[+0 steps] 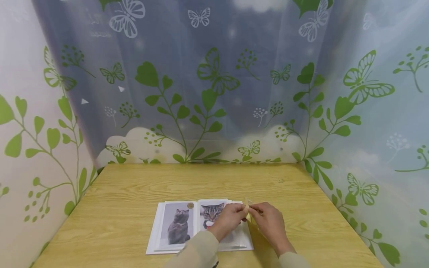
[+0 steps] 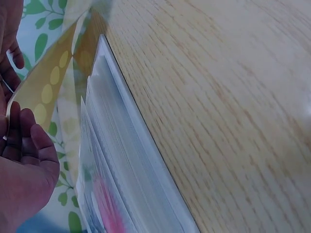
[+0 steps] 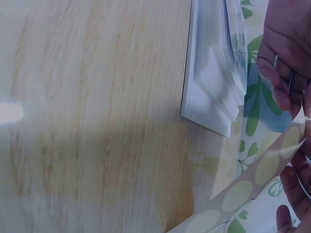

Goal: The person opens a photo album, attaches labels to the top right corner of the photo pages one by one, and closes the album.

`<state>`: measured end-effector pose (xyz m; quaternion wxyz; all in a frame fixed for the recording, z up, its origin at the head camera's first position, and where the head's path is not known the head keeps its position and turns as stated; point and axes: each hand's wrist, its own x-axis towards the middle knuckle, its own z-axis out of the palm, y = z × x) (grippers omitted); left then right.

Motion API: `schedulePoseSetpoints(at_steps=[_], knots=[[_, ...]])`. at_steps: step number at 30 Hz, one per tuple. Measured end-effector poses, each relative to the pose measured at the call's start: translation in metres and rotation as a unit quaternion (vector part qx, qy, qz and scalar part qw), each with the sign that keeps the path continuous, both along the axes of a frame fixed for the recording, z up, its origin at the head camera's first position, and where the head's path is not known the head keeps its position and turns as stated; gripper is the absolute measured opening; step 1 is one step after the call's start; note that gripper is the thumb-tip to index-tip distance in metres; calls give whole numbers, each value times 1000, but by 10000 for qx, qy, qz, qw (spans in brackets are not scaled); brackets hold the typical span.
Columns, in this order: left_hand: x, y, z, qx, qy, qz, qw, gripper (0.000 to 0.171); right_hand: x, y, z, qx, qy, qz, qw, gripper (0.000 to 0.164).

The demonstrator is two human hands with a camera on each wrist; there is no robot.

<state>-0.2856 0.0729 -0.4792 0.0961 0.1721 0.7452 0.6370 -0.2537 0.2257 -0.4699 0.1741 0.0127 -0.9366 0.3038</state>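
Observation:
Between my two hands is a sheet of yellow round stickers (image 3: 238,194), bent into a narrow strip with a row of pale circles along it. My left hand (image 1: 231,217) pinches it between thumb and fingers at its near end, above the right edge of an open photo album (image 1: 152,238). From the right, my right hand (image 1: 269,221) pinches the sheet too, its fingertips close to the left ones. The album's left page has a grey cat photo (image 1: 179,225) with a round gold sticker (image 1: 190,205) at its upper right corner. A tabby cat photo (image 1: 212,211) is partly covered by my left hand.
The album lies on a wood-grain table (image 1: 134,182), near its front edge. Curtains (image 1: 174,111) printed with green leaves and butterflies stand behind the table and on both sides. Clear sleeves (image 2: 112,111) stack thickly inside the album.

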Motion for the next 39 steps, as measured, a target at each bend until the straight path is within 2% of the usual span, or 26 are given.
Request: schedulePoseSetpoints(at_steps=[7, 21, 25, 32, 39], knots=[[0, 0, 1, -86, 66, 28, 9999, 18, -1, -2, 0, 139, 44, -75, 9999, 17], [0, 1, 2, -257, 112, 36, 9996, 15, -1, -2, 3, -97, -141, -336, 9993, 15], [0, 1, 1, -336, 183, 77, 9992, 15, -1, -1, 3, 80, -59, -316, 9995, 13], [2, 3, -1, -220, 157, 447, 9986, 12, -3, 1, 1, 479, 107, -271, 9984, 12], [3, 3, -2, -589, -42, 743, 9955, 14, -2, 3, -1, 579, 145, -340, 9976, 12]])
